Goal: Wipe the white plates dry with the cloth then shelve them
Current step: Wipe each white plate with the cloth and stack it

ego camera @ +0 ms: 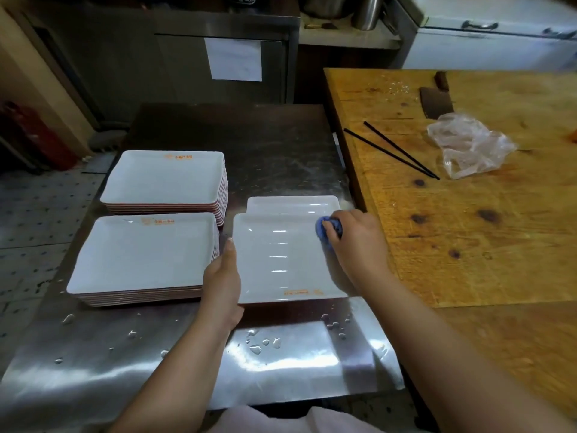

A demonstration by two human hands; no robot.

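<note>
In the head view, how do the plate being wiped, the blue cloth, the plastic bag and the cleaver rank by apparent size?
1. Plate being wiped
2. Plastic bag, though it lies farther away
3. Cleaver
4. Blue cloth, mostly hidden by the right hand

Gripped blue cloth [327,230] in right hand [356,242], pressed on top white plate [281,260]; left hand [223,282] steadied plate's edge.

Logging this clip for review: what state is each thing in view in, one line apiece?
Left hand: open, fingers straight against the left edge of the plate being wiped.
Right hand: grip closed round the blue cloth, pressing it on the plate.
White rectangular plate being wiped: flat, atop another plate.
Two stacks of white plates: untouched.
Steel table: wet with droplets.
Black chopsticks: lying on the wooden board.
</note>
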